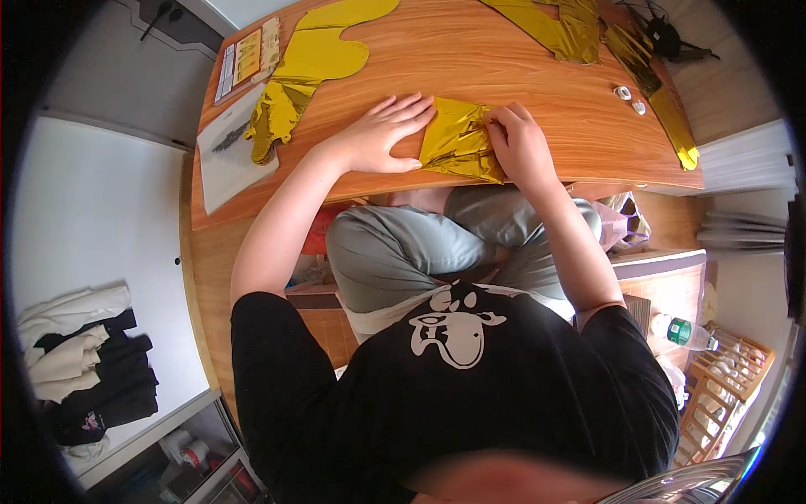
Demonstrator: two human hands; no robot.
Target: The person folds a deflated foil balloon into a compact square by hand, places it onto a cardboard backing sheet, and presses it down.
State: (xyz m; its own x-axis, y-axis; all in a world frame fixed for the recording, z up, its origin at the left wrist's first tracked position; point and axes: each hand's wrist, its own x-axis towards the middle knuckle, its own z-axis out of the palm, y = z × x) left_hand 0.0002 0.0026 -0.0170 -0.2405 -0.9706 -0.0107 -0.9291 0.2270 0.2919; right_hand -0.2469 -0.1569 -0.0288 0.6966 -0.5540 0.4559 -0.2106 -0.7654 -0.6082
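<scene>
Right hand [522, 147]: its thumb and fingertips are pressing together, and they seem to be pinching the right edge of the gold sheet [457, 139].
Left hand [378, 139]: it is lying flat on the table [411, 50], left of the pinch, with its fingers standing apart and touching the sheet's left edge.
Sheet: it is lying directly left of the pinch, between both hands; being about as wide as deep, it is showing no clear long axis. Both hands are touching it, so neither is nearer.
Bottle [688, 333]: it is lying well behind the pinch, to the right; I cannot tell its content.
Wooden rack [739, 386]: it is standing just beside the bottle, holding pale things I am not recognising.
Bag [635, 223]: it is sitting below the pinch, to the right; its inside is not showing.
</scene>
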